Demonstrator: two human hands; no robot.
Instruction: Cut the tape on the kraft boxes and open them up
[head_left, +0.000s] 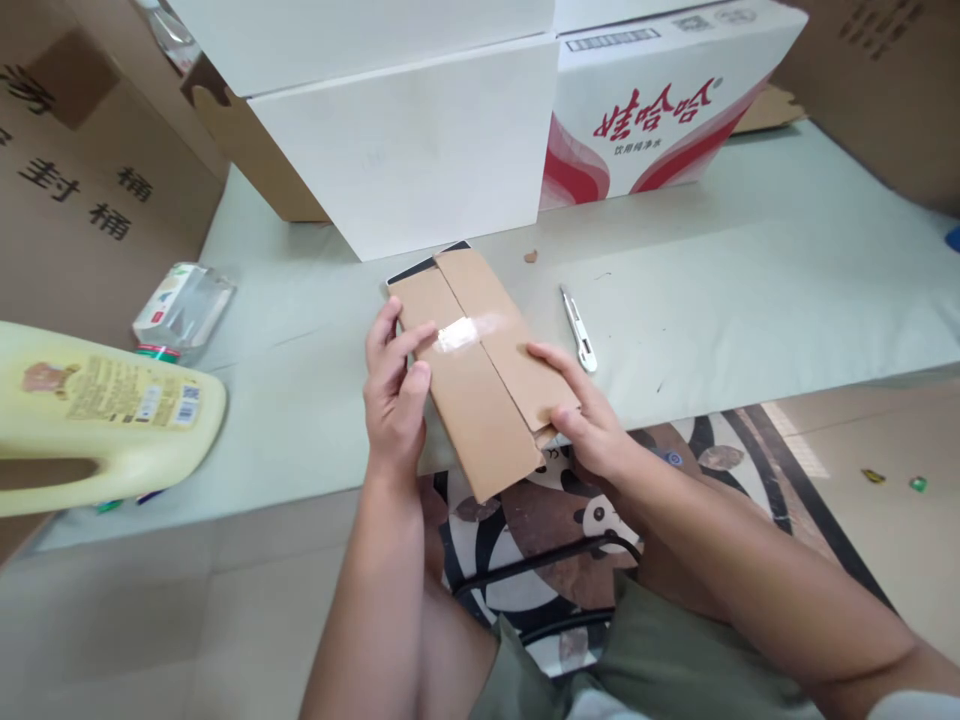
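Observation:
A flat brown cardboard box (pixel 480 390) lies at the front edge of the pale table (pixel 712 300), its two flaps joined by a strip of clear tape (pixel 461 333). My left hand (pixel 394 385) grips its left side, thumb pressed on top near the tape. My right hand (pixel 581 410) holds the near right corner, fingers curled over the flap. A dark edge shows at the box's far end.
A small white utility knife (pixel 579 330) lies just right of the box. A yellow jug (pixel 97 425) lies on its side at left, a clear plastic package (pixel 180 310) behind it. Large white cartons (pixel 420 150) and a red-printed carton (pixel 660 110) stand behind.

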